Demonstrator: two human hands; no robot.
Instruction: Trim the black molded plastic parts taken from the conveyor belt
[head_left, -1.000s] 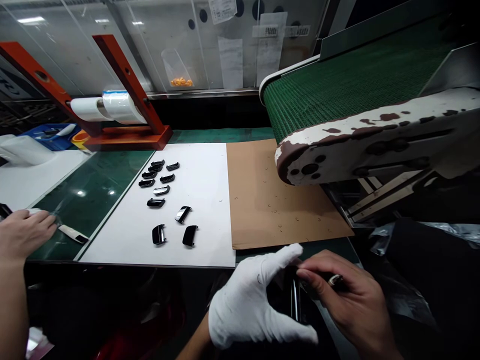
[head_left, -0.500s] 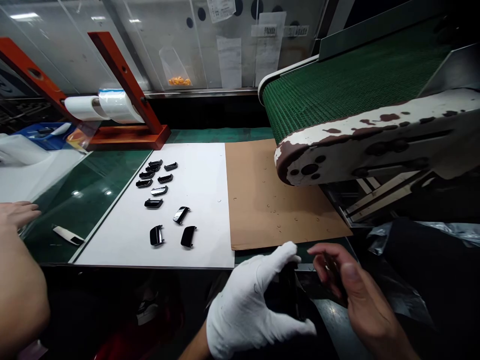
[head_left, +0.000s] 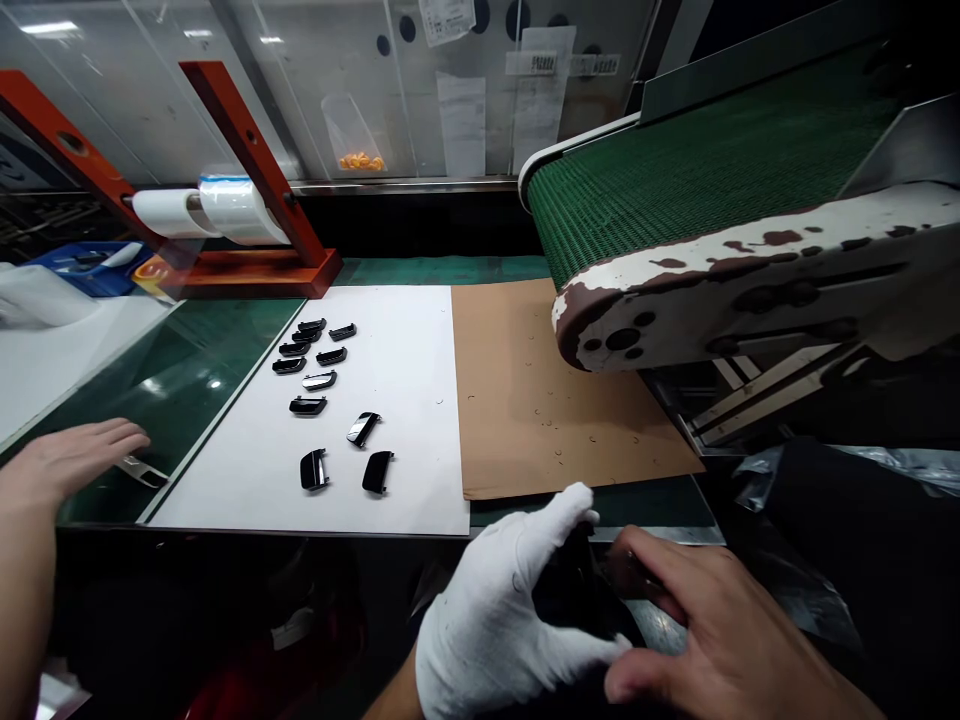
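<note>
My left hand (head_left: 499, 605), in a white glove, grips a dark black plastic part (head_left: 581, 580) by its ends, between thumb and fingers, just off the table's front edge. My bare right hand (head_left: 712, 620) is curled at the right side of that part, its thumb near the gloved thumb. Something dark seems to sit in the right fingers, but its shape is hidden. On the white sheet (head_left: 420, 380) lie several glossy black plastic parts, including one (head_left: 377, 472) near the front and another (head_left: 313, 470) beside it.
Brown cardboard (head_left: 570, 420) carries small dark shavings. A green conveyor belt (head_left: 675, 190) overhangs it at right. Film rolls (head_left: 236, 210) hang on an orange stand (head_left: 247, 270). Another person's hand (head_left: 90, 455) hovers over a white-handled tool (head_left: 146, 473) at left. A blue bin (head_left: 90, 268) stands behind.
My right hand has moved left and closed in on the held black part. The other person's hand has come right, over the white-handled tool. My left hand keeps its grip.
</note>
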